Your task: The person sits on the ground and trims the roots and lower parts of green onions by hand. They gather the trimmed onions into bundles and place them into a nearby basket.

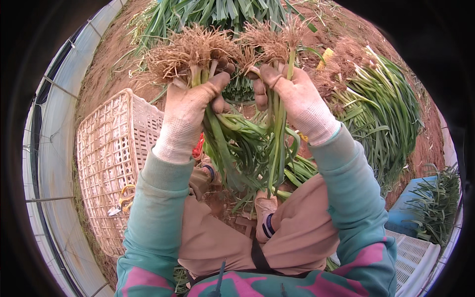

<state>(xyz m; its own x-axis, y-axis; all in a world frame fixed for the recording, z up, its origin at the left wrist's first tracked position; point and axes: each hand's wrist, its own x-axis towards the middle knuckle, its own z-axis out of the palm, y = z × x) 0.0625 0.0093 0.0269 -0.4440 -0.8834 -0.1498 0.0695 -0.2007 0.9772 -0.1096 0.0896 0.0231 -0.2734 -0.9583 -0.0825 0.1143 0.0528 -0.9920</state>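
Both my hands wear pale knit gloves with brown-coated fingers. My left hand [198, 96] is closed around a bunch of leafy green plants [219, 137], flat-leaved like garlic greens, with a thick tangle of brown roots pointing up and away. In my right hand [293, 92] is a smaller bunch of the same plants [276, 148], its roots also upward. One stem [291, 63] stands a little higher than the others there. The two bunches are side by side, and their leaves hang down and overlap over my lap.
A large pile of rooted greens [378, 100] lies on the soil at right, another heap of greens [219, 13] ahead. At left, an overturned plastic crate [107, 144] carries yellow-handled scissors [124, 202]. A blue crate [412, 200] and white crate [415, 260] stand at lower right. Plastic sheeting [59, 148] borders the left.
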